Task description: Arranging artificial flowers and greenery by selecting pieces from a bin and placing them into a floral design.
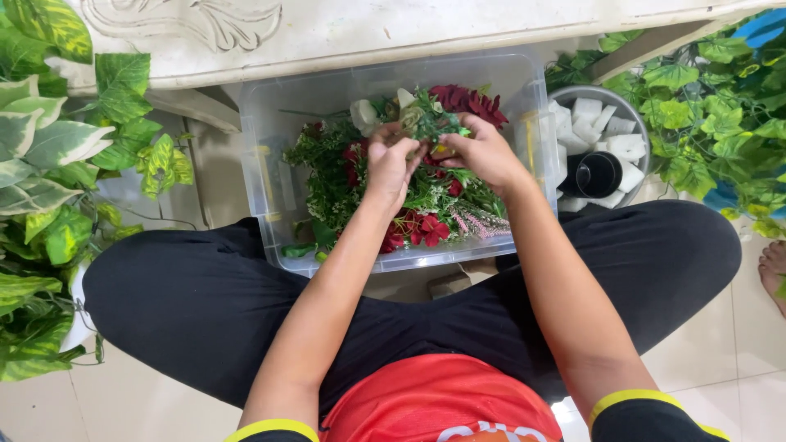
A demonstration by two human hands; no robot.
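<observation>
I sit cross-legged on the floor with a clear plastic bin point(260, 176) in front of my knees. It is filled with artificial flowers point(426, 221): red blooms, green foliage, a cream rose and pink sprigs. Both hands work together over the middle of the bin. My left hand point(391, 164) and my right hand point(481, 151) each pinch a green leafy flower sprig point(431, 123) held between them, just above the pile. What the fingertips grip exactly is partly hidden by leaves.
A round metal bowl point(573, 96) with white foam blocks and a black cup point(596, 173) stands right of the bin. Leafy green vines lie at left point(57, 164) and right point(712, 106). A carved white furniture edge point(327, 33) runs behind. Another person's bare foot point(772, 270) shows at far right.
</observation>
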